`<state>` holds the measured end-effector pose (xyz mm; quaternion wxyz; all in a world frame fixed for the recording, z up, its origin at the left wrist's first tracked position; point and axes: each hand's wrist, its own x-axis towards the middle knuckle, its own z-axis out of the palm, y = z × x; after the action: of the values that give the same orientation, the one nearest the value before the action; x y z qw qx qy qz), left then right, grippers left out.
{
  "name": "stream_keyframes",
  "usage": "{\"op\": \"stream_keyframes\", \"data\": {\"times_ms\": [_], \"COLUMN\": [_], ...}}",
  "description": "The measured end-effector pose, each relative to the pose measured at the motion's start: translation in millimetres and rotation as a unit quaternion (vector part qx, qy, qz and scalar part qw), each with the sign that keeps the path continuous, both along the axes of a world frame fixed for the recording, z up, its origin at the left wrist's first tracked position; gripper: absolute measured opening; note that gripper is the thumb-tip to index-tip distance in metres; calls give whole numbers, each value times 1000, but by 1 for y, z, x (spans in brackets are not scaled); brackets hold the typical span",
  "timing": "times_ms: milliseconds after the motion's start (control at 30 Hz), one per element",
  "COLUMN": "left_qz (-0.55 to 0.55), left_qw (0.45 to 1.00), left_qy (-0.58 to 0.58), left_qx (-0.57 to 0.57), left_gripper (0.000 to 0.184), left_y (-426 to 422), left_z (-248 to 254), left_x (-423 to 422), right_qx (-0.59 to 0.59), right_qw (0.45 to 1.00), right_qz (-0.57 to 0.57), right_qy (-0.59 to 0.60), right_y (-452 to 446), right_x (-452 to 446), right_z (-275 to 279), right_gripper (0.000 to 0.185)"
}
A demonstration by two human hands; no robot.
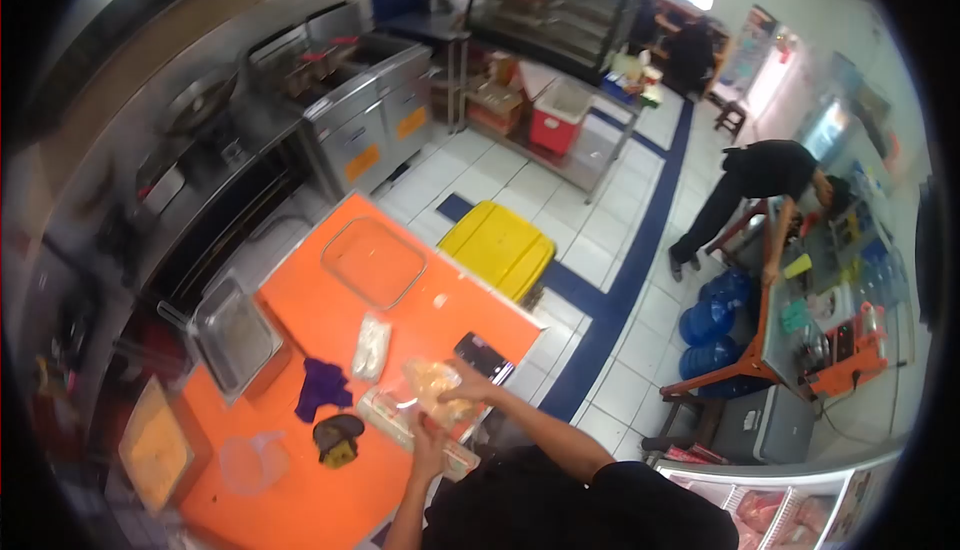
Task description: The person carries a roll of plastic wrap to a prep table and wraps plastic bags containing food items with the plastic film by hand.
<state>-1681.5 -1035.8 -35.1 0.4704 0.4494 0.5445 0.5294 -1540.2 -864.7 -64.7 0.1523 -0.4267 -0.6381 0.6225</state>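
On the orange tabletop (330, 350), my right hand (470, 386) grips a clear plastic bag (432, 378) with yellowish contents. My left hand (430, 442) is closed just below the bag, over a long narrow box (385, 416). Blur hides whether its fingers hold the box or the bag's edge. A whitish wrapped packet (371, 347) lies beyond the box. A dark phone (484, 356) rests by the table edge, past my right hand. Left of my hands are a dark cap-like item (338, 440) and a purple cloth (322, 390).
A metal pan (236, 340), a tray of orange-yellow food (158, 447) and a clear jug (252, 462) stand at the left. A wire frame (374, 262) lies at the far end. Beyond are a yellow-lidded bin (497, 250) and a person bending (765, 175) over another table.
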Motion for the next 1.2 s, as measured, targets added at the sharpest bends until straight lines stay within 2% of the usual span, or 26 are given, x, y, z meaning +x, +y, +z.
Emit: {"op": "stream_keyframes", "data": {"times_ms": [33, 67, 100, 133, 167, 200, 233, 267, 300, 400, 467, 533, 600, 667, 733, 767, 800, 833, 867, 900, 933, 1000, 1033, 1100, 1167, 1200], "left_qz": [-32, -73, -78, -77, -72, -69, -66, -54, -38, 9, 31, 126, 132, 141, 181, 168, 152, 147, 107, 69, 63, 0, -4, 97, 112, 194], "left_qw": [973, 894, 850, 851, 852, 849, 846, 846, 850, 848, 844, 859, 853, 846, 837, 817, 798, 800, 761, 712, 714, 767, 766, 821, 819, 830], "left_qy": [228, 441, 520, 518, 514, 517, 521, 518, 513, 518, 519, 481, 484, 488, 484, 516, 547, 544, 620, 691, 689, 587, 589, 537, 538, 505], "left_qx": [27, 27, -23, -50, -65, -84, -95, -113, -109, -114, -134, -126, -143, -160, -181, -193, -202, -206, -158, -103, -106, -258, -258, -168, -165, -138], "left_gripper": [82, 82, 73, 70, 67, 67, 67, 67, 65, 62, 62, 65, 67, 68, 70, 69, 68, 68, 65, 62, 62, 54, 54, 47, 48, 55], "left_y": [-3, -26, -36, -43, -43, -48, -59, -67, -80, -104, -131, -152, -162, -154, -122, -101, -80, -65, -55, -49, -48, -52, -63, -100, -120, -127], "left_z": [-21, -38, -16, -12, -20, -29, -36, -37, -33, -25, -30, -35, -38, -41, -54, -48, -42, -46, -51, -54, -45, -26, -31, -42, -34, -38], "left_x": [-3, -6, 3, 3, -1, -3, -8, -12, -13, -20, -25, -28, -26, -29, -35, -32, -29, -23, -16, -16, -16, -21, -29, -44, -52, -55], "right_qx": [73, 132, 23, -1, -50, -33, -72, -49, -66, -10, 40, 74, 103, 153, 196, 240, 236, 293, 347, 342, 370, 392, 380, 363, 364, 361], "right_qw": [996, 986, 995, 999, 998, 999, 997, 998, 996, 994, 980, 974, 966, 922, 898, 871, 871, 864, 852, 852, 840, 829, 837, 847, 843, 845], "right_qz": [5, 22, 22, 37, 4, 13, 14, 27, 4, 23, 40, 62, 81, 126, 143, 151, 153, 107, 60, 60, 40, 18, -1, -19, -11, -10], "right_qy": [-51, -96, -90, -39, 32, -13, -7, -42, -58, -104, -191, -206, -223, -331, -366, -401, -402, -396, -389, -392, -394, -398, -393, -387, -396, -395], "right_y": [12, 9, 11, 17, 18, 21, 21, 22, 19, 16, 12, 4, -8, -24, -37, -44, -50, -56, -65, -68, -71, -76, -76, -76, -72, -72], "right_x": [-3, -6, -5, -6, -9, -10, -13, -19, -24, -35, -49, -63, -72, -94, -105, -108, -110, -109, -106, -107, -108, -105, -106, -105, -106, -107], "right_z": [-14, -32, 10, 21, 6, -5, 0, 23, 19, 25, 29, 12, 12, 41, 35, 30, 19, 2, -10, -16, -20, -24, -25, -26, -24, -24], "right_gripper": [108, 110, 110, 110, 109, 107, 105, 100, 102, 107, 111, 113, 114, 114, 112, 110, 110, 109, 107, 107, 106, 105, 105, 104, 104, 104]}}
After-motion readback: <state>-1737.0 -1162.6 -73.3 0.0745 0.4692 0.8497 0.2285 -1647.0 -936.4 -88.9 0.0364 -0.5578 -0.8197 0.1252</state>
